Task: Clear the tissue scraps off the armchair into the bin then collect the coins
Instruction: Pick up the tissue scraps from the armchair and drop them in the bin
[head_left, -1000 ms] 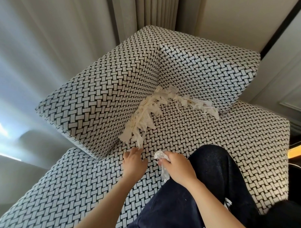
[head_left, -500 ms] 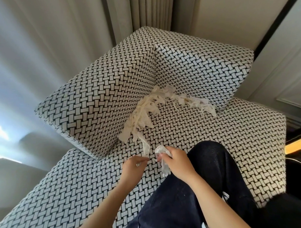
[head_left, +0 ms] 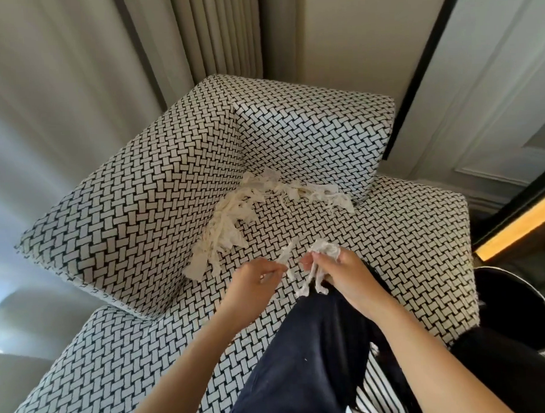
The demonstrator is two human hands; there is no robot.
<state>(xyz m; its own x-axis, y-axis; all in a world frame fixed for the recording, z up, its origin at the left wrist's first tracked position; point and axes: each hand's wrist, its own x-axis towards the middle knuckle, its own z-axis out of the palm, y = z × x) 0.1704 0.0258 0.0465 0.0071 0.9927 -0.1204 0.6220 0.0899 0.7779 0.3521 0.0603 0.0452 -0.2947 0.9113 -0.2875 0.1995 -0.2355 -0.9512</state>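
Your left hand (head_left: 252, 281) has a narrow grip: thumb and fingertips pinch 1 thin strip (head_left: 286, 253) of tissue, which stands up from the pinch. Just beside it, your right hand (head_left: 344, 275) has its grip curled round a wad (head_left: 323, 251) of scraps, loose tails hanging below the fist over your knee (head_left: 316, 344). The 2 hands are near each other but apart, so I judge the strip is about to pass across into the wad.

The main heap of tissue scraps (head_left: 227, 229) lies up and to the left of both hands, on the armchair (head_left: 405, 248) seat in the seam against the side cushion. Its long axis runs along that seam, away from you toward the corner. There a thinner run (head_left: 320, 192) bends right along the foot of the back cushion. The near end of the heap is closer to your left hand, so that hand suits the next pick.

The bin (head_left: 522, 309), dark with a bright rim, stands off the seat's right edge, well apart from the heap and nearer your right hand. You see no coins here; whether any lie under the paper cannot be told
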